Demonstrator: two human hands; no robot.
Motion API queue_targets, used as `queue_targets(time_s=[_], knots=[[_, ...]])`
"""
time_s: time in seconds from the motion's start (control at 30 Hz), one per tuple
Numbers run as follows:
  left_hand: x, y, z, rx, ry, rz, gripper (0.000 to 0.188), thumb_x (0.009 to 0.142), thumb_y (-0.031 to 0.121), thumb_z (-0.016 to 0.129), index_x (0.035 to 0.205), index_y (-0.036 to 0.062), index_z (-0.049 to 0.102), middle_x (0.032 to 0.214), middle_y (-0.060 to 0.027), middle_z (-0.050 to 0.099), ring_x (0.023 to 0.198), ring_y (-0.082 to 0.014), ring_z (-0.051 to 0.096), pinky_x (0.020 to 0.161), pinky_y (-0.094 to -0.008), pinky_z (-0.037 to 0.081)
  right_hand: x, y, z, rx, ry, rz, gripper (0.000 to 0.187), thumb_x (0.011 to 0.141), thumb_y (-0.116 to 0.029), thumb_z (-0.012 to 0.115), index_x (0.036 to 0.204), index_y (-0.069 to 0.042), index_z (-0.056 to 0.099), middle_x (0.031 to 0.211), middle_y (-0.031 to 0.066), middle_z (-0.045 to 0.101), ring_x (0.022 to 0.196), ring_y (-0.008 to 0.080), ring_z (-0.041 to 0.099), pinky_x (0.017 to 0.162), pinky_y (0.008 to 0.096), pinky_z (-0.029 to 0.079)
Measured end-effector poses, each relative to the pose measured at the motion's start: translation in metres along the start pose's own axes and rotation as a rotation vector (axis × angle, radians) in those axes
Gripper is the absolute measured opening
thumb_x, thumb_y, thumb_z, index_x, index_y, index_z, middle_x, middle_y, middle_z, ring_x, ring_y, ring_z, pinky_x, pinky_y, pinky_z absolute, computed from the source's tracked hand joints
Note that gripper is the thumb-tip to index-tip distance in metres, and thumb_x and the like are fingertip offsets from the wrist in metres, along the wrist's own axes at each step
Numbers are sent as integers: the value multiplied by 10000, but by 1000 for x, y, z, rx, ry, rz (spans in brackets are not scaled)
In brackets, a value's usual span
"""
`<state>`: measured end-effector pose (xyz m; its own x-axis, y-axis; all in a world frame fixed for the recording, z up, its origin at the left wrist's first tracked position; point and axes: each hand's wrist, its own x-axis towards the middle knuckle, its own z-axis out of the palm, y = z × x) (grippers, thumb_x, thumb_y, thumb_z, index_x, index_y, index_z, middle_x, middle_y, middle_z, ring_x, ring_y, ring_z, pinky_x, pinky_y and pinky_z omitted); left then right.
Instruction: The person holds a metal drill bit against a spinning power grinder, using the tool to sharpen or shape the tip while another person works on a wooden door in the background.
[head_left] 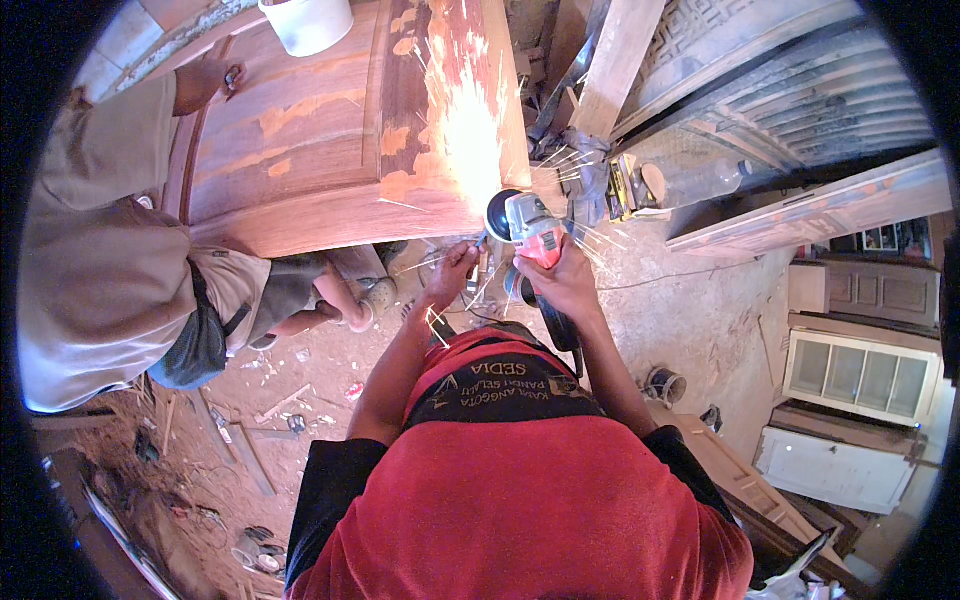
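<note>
My right hand (562,278) is closed round the body of a red and black angle grinder (537,238). Its round disc (501,215) sits close to the near right corner of a wooden door panel (300,215). A bright stream of sparks (468,120) shoots from the disc across the panel, with stray streaks on both sides. My left hand (455,274) is just left of and below the disc, its fingers pinched together on a small, thin piece that touches or nearly touches the disc's edge. The kind of that piece is too small to tell.
At the left a co-worker (120,250) stands by the panel, one hand (215,82) on it. A white bucket (308,25) rests on the panel. Planks (620,65), a clear bottle (705,182) and a louvred door (790,90) are at right. Wood scraps (245,450) litter the floor.
</note>
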<state>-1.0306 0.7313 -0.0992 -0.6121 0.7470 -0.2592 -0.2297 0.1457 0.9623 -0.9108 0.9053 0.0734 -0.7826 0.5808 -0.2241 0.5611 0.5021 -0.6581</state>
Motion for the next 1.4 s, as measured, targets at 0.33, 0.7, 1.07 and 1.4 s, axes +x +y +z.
queue_targets(time_s=[0.33,0.7,1.07,1.4], knots=[[1,-5,0,-100,9,-9,281,1075,307,504,1018,68,640,782,39,480,717,-83,445,649,-265,403,4,-4,-14,13,41,47,720,739,-518,810,1153,22,574,954,259,716,899,441,711,786,505,573],[1,-4,2,-112,26,-31,250,1061,297,539,1013,69,628,793,46,499,726,-79,454,658,-278,433,-13,-28,-14,-119,-50,35,660,753,-456,843,1161,2,599,1000,199,724,943,362,720,837,422,556],[2,-16,-5,-23,51,73,274,1072,304,517,962,72,612,742,54,450,668,-71,407,603,-264,359,16,-9,-12,-53,0,10,757,755,-556,776,1175,39,571,1030,280,702,987,444,692,833,508,552],[2,-4,4,-91,57,62,294,1089,272,462,905,85,595,698,54,417,632,-73,376,585,-270,354,-13,-17,-13,-62,-47,1,671,760,-478,836,1115,42,603,927,211,721,890,366,726,800,430,559]])
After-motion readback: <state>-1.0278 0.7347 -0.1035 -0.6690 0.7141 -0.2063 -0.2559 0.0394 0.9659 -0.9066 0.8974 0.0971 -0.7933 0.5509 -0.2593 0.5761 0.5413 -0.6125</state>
